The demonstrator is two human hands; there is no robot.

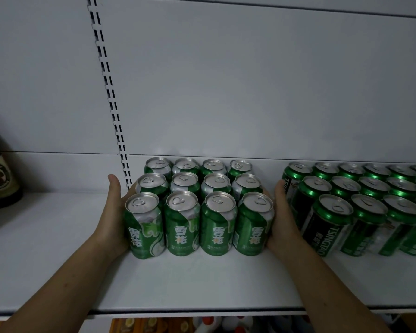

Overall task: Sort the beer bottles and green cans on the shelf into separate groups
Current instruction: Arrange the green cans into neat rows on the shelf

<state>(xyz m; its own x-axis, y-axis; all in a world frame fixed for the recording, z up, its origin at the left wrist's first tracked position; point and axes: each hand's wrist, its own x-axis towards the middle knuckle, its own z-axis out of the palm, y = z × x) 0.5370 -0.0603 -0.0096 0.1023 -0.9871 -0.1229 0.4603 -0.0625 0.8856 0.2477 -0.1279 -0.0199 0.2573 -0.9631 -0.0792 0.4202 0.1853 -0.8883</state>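
Between the hands: green cans (181, 227), twelve in one block, four across and three deep, all upright with pull-tab tops up, front row labelled in white characters.
Left hand (113, 212): spread flat, fingers straight and pointing away from the person, thumb up, palm pressed against the left side of the block at the front and middle cans.
Right hand (282, 212): spread flat in the same way, fingers straight, palm pressed against the right side of the block at the front and middle cans.
Grip: neither hand curls round a can; the block sits squeezed between the two palms.
Right of the right hand: TSINGTAO cans (368, 212), green and black, upright in rows that run out of the frame; the nearest one stands just beside the back of the right hand, and contact cannot be told.
Left of the left hand: dark bottle (0, 181) with a round label, well apart from the hand, cut off by the frame edge.
Under the hands: white shelf (202, 280), carrying both can groups; both forearms reach in over its front edge.
Beyond the hands: pale back panel (226, 80); slotted upright (110, 92) running down to a point just behind the left thumb.
Below the forearms: packaged goods (154, 325) on a lower level, orange and white, too blurred to identify.
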